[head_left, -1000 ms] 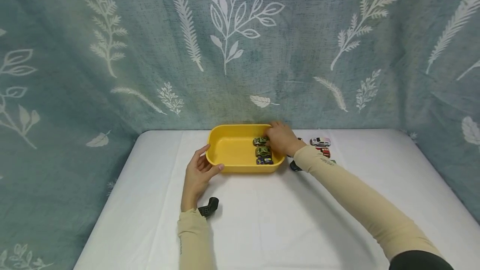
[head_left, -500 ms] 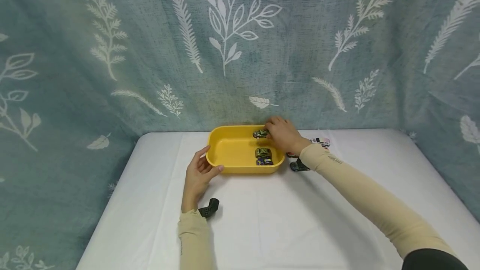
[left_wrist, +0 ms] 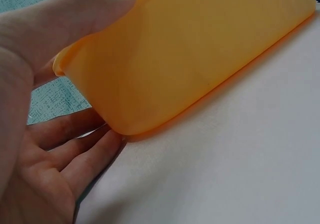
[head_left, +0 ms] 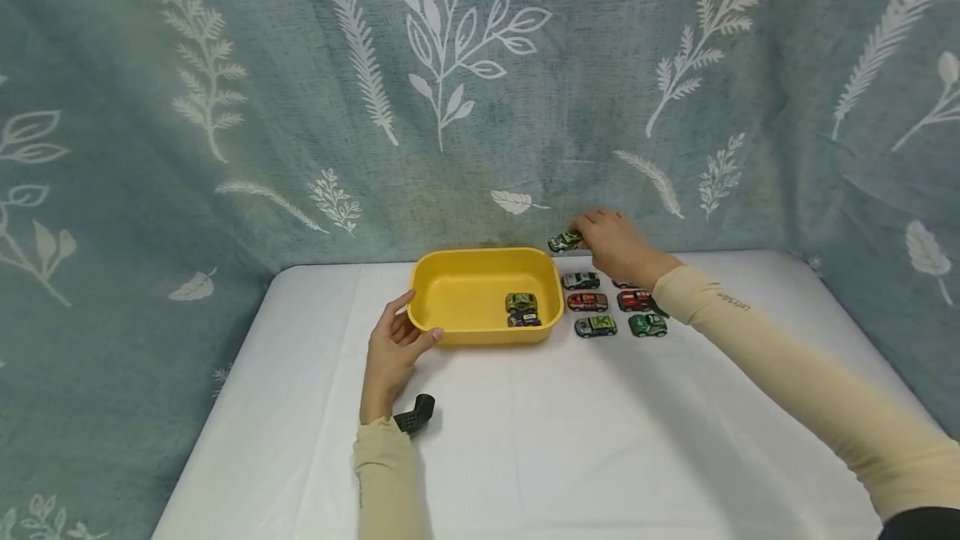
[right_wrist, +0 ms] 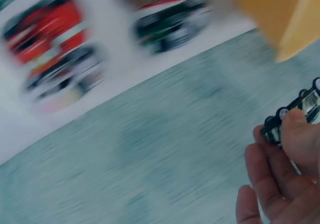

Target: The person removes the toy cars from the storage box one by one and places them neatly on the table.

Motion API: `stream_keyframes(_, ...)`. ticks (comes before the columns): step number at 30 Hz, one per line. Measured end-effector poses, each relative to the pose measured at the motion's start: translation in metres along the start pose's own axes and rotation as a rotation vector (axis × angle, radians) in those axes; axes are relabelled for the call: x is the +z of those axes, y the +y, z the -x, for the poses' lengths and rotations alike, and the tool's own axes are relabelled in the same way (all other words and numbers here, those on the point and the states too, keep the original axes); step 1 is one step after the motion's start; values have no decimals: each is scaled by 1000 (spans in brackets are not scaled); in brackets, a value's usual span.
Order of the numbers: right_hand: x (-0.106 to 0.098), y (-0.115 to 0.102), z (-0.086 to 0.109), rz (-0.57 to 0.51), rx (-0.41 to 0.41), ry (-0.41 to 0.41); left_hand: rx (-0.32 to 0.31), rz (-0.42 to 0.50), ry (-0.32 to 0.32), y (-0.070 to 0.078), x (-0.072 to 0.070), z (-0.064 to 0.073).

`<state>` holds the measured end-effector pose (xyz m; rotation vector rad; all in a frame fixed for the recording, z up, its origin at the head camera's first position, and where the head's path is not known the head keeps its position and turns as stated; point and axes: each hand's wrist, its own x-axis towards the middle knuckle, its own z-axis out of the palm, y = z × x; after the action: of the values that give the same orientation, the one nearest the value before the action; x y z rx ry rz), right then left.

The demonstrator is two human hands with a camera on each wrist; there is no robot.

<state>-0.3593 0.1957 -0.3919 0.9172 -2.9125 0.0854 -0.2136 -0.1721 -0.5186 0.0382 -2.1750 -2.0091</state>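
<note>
Up past the back right corner of a yellow plastic tray [head_left: 450, 339], my right hand [head_left: 613, 242] pinches a green-and-black toy car [head_left: 565, 242] between thumb and fingers. The right wrist view shows the car [right_wrist: 306, 104] held with its wheels turned up toward the camera. My left hand [head_left: 392, 357] grips the tray's front left corner, thumb over the rim and the other fingers along the outer wall. Inside the tray, near its right end, lie a green toy car [head_left: 521, 302] and a blue toy car [head_left: 524, 319].
Right of the tray, toy cars stand in two columns on the white table [head_left: 480, 440]. They include a silver car [head_left: 581, 280], an orange-red car [head_left: 587, 302], a lime car [head_left: 596, 326], a red car [head_left: 634, 300] and a green car [head_left: 648, 324]. A leaf-patterned curtain [head_left: 300, 107] hangs behind.
My right hand has lifted the green-and-black car out of the tray and carried it right over the rim. The left hand keeps its grip on the tray.
</note>
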Motion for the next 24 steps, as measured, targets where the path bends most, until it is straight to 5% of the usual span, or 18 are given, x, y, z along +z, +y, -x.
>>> stream_keyframes(11,2,77,51,94,29,9,14,-6,-3,1,-1,-1)
stream_keyframes(24,25,124,99,74,139,-47,-3,-23,0,0,-1,-2)
